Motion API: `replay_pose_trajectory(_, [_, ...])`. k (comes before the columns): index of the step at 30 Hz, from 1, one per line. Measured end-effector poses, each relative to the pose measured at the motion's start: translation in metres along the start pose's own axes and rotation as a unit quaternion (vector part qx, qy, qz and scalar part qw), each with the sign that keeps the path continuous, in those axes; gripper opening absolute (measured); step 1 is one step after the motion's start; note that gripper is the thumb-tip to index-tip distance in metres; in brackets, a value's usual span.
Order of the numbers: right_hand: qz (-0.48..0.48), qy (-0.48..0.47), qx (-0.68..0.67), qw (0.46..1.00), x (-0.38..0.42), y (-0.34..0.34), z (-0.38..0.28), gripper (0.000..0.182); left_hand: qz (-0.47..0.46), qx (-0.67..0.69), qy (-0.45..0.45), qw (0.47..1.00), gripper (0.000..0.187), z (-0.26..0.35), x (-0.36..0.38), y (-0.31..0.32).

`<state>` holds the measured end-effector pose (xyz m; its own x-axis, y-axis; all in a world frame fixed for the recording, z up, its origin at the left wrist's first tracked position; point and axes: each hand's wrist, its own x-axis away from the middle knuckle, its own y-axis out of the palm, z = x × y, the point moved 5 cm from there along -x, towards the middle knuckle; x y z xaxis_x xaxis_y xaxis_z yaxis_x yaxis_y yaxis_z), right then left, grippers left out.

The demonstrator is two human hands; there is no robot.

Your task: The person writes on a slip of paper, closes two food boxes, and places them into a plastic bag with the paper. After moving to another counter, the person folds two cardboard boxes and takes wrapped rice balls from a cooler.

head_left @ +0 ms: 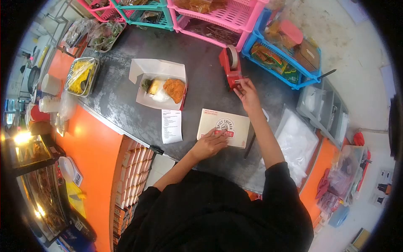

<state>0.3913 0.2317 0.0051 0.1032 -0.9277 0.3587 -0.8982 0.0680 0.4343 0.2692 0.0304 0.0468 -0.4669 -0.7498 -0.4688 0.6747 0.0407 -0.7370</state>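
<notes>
My left hand (pixel 210 144) lies with its fingers spread on a closed cream box (pixel 233 119) printed "SPICY CHICKEN". Farther up, my right hand (pixel 247 93) is at the near end of a red tape dispenser (pixel 229 67), thumb and fingers pinched at the tape end; what is between the fingertips is too small to make out. An open white box (pixel 161 68) stands left of the dispenser, holding fried chicken (pixel 174 90), white rice (pixel 161 96) and other food. Below that box a printed receipt (pixel 171 127) lies flat.
Pink baskets (pixel 212 33) and a blue basket (pixel 279 54) line the back. On the right are clear plastic bags (pixel 295 140) and a grey divided tray (pixel 323 110). A tub of yellow food (pixel 82 77) stands at the left. A dark stick (pixel 250 145) lies beside the cream box.
</notes>
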Motion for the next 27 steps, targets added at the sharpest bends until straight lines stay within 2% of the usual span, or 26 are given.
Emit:
replay_pose_trajectory(2, [-0.017,-0.014,-0.016,1.000,0.007,-0.006,-0.004,0.015,-0.010,0.000,0.002,1.000,0.015,0.000,0.001,-0.001])
replay_pose_trajectory(4, [-0.069,0.016,0.264,0.962,-0.003,-0.023,0.000,0.016,-0.018,-0.001,0.008,1.000,0.014,-0.002,0.001,-0.001])
replay_pose_trajectory(5, [-0.066,0.013,0.264,0.962,-0.015,-0.026,0.004,0.016,-0.026,0.008,0.011,1.000,0.014,-0.004,0.002,0.000])
replay_pose_trajectory(7, [-0.042,0.013,0.471,0.881,-0.033,-0.037,0.013,0.017,-0.039,0.025,0.016,0.999,0.014,-0.001,0.000,0.003])
replay_pose_trajectory(8, [-0.033,0.017,0.469,0.882,-0.030,-0.042,0.017,0.017,-0.024,0.035,-0.008,0.999,0.014,-0.002,-0.001,0.002])
replay_pose_trajectory(10, [0.001,-0.075,0.576,0.814,-0.017,-0.016,-0.011,0.017,0.024,0.018,-0.046,0.998,0.015,0.000,-0.005,-0.003])
replay_pose_trajectory(11, [0.008,-0.076,0.576,0.814,-0.005,-0.010,-0.020,0.017,0.023,0.022,-0.040,0.999,0.015,0.004,-0.009,-0.007])
replay_pose_trajectory(13, [0.037,-0.346,0.526,0.776,0.056,0.009,-0.049,0.014,0.024,-0.029,-0.089,0.995,0.011,0.008,-0.012,-0.019])
replay_pose_trajectory(15, [0.040,-0.304,0.472,0.826,0.126,0.013,-0.051,0.013,0.021,-0.025,-0.097,0.995,0.013,0.005,-0.008,-0.013])
replay_pose_trajectory(16, [0.074,-0.263,0.471,0.839,0.158,0.008,-0.034,0.012,0.035,-0.034,-0.080,0.996,0.013,0.003,-0.004,-0.008])
replay_pose_trajectory(19, [0.095,-0.234,0.478,0.842,0.223,0.003,0.016,0.009,0.036,-0.048,-0.044,0.997,0.020,-0.003,0.005,0.002])
replay_pose_trajectory(20, [0.142,-0.219,0.421,0.869,0.232,-0.004,0.030,0.012,0.024,-0.076,-0.038,0.996,0.023,-0.004,0.006,0.004])
replay_pose_trajectory(21, [0.187,-0.202,0.360,0.891,0.237,-0.005,0.037,0.020,0.011,-0.105,-0.032,0.994,0.025,-0.004,0.007,0.005])
replay_pose_trajectory(22, [0.195,-0.165,0.229,0.939,0.235,-0.004,0.045,0.057,0.008,-0.105,-0.032,0.994,0.025,-0.005,0.009,0.004])
replay_pose_trajectory(23, [0.197,-0.164,0.226,0.940,0.231,-0.002,0.048,0.057,-0.023,-0.111,-0.004,0.994,0.031,-0.005,0.010,0.006])
replay_pose_trajectory(25, [0.257,-0.079,0.132,0.954,0.223,-0.010,0.065,0.087,-0.057,-0.119,0.026,0.991,0.036,-0.002,0.010,0.004])
replay_pose_trajectory(27, [0.255,-0.060,0.134,0.956,0.218,-0.021,0.076,0.088,-0.077,-0.136,0.060,0.986,0.035,0.003,0.008,0.001])
